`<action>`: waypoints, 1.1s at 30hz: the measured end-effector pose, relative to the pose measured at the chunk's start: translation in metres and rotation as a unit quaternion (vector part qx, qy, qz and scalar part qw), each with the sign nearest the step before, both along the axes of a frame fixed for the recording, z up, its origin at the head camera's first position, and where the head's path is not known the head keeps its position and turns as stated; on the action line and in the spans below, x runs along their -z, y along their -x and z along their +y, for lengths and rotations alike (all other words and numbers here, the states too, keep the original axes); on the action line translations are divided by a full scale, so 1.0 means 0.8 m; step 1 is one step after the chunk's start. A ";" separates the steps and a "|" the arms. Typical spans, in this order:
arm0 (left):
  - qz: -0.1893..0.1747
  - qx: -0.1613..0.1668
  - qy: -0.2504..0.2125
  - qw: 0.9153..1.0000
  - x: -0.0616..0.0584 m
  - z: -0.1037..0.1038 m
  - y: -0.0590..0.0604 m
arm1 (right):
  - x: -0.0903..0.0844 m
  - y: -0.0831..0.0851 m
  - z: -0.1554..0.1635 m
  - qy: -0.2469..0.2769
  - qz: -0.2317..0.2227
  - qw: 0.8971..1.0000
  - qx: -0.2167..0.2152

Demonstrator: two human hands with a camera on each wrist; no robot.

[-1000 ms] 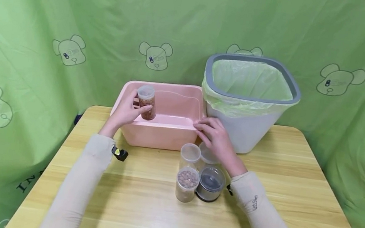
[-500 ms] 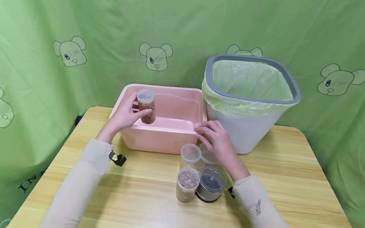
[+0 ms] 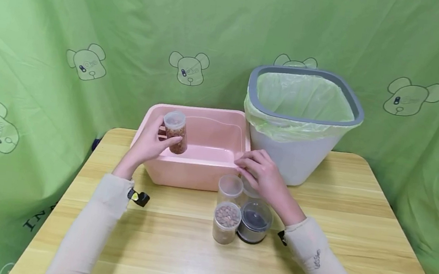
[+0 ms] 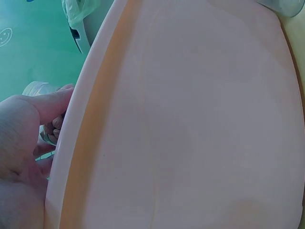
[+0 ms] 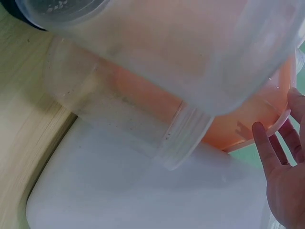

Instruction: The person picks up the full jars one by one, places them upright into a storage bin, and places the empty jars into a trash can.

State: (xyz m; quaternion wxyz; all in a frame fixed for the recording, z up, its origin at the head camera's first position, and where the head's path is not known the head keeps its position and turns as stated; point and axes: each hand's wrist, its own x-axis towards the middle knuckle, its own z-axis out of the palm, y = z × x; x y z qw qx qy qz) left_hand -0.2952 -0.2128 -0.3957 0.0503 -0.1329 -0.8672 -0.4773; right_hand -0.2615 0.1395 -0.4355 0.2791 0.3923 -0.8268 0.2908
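L hand (image 3: 147, 143) grips jar of brown bits (image 3: 175, 132), tilted over pink tub (image 3: 198, 171) rim at 11 o'clock. R hand (image 3: 260, 173), fingers relaxed, hovers over jar cluster (image 3: 241, 208) at 6. Risk: a loose grip could drop the jar; R wrist may knock the cluster over.

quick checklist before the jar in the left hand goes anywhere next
1. Left hand grips the jar of brown pieces firmly: ok.
2. Jar upright with its lid on: ok.
3. Jar held over the pink tub: ok.
4. Tub floor free of things: ok in what shows.
5. Right hand free, fingers relaxed by the tub's corner, above the jar cluster: ok.
6. Bin liner empty: cannot tell.
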 end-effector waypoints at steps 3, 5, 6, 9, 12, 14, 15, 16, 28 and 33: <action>-0.003 0.002 0.005 1.000 -0.001 0.000 0.000 | 0.001 0.000 0.001 0.002 0.003 1.000 -0.001; -0.001 -0.001 0.022 1.000 -0.002 -0.002 0.003 | 0.002 0.000 0.001 0.005 0.002 1.000 -0.001; -0.001 -0.001 0.032 0.999 -0.002 -0.003 0.004 | 0.003 0.000 0.001 0.006 0.003 1.000 -0.001; -0.003 -0.008 0.058 0.998 -0.002 -0.007 0.011 | 0.005 0.000 0.000 0.011 0.006 1.000 0.000; -0.005 -0.013 0.074 0.997 -0.001 -0.010 0.017 | 0.006 0.000 0.000 0.013 0.012 1.000 -0.001; -0.003 -0.015 0.081 0.997 -0.001 -0.011 0.020 | 0.007 0.000 0.000 0.015 0.013 1.000 -0.001; -0.003 -0.013 0.082 0.997 -0.002 -0.012 0.020 | 0.007 0.001 0.000 0.016 0.012 1.000 -0.002; -0.003 -0.012 0.085 0.996 -0.002 -0.012 0.021 | 0.007 0.001 0.000 0.017 0.011 1.000 -0.001; -0.026 -0.011 0.099 0.995 0.003 -0.013 0.028 | 0.006 0.001 -0.002 0.025 -0.015 1.000 0.006; -0.049 0.004 0.106 0.993 0.006 -0.012 0.032 | 0.005 -0.003 -0.005 0.062 -0.086 0.994 0.036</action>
